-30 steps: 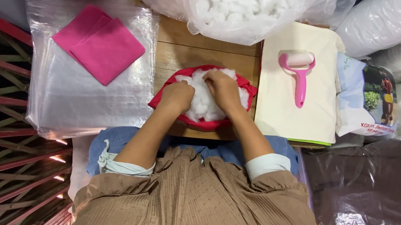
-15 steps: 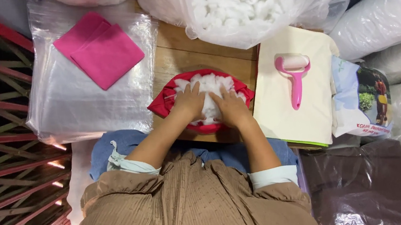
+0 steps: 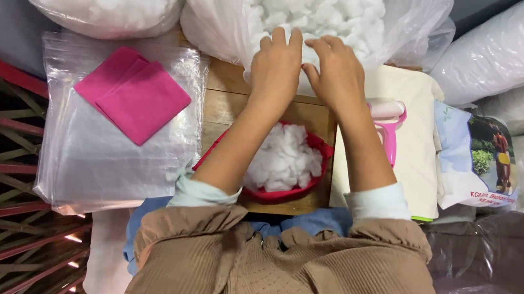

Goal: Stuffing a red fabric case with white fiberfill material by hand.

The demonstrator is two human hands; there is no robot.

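My left hand [image 3: 275,68] and my right hand [image 3: 335,73] reach forward side by side to the big clear plastic bag of white stuffing [image 3: 325,4], fingers spread on its open edge and on the fluff. Neither hand visibly holds anything. Below my forearms lies a red fabric cover [image 3: 292,189] on the wooden board [image 3: 224,99], partly filled with white stuffing [image 3: 279,158].
A stack of clear plastic bags [image 3: 114,162] with a folded pink cloth [image 3: 133,95] lies at the left. A pink lint roller [image 3: 390,127] rests on cream fabric [image 3: 418,150] at the right. More stuffing bags [image 3: 111,7] and white sacks [image 3: 505,50] surround the board.
Both hands left the stuffing in the red cover and moved forward to the open bag of white stuffing. The camera view shifted closer.
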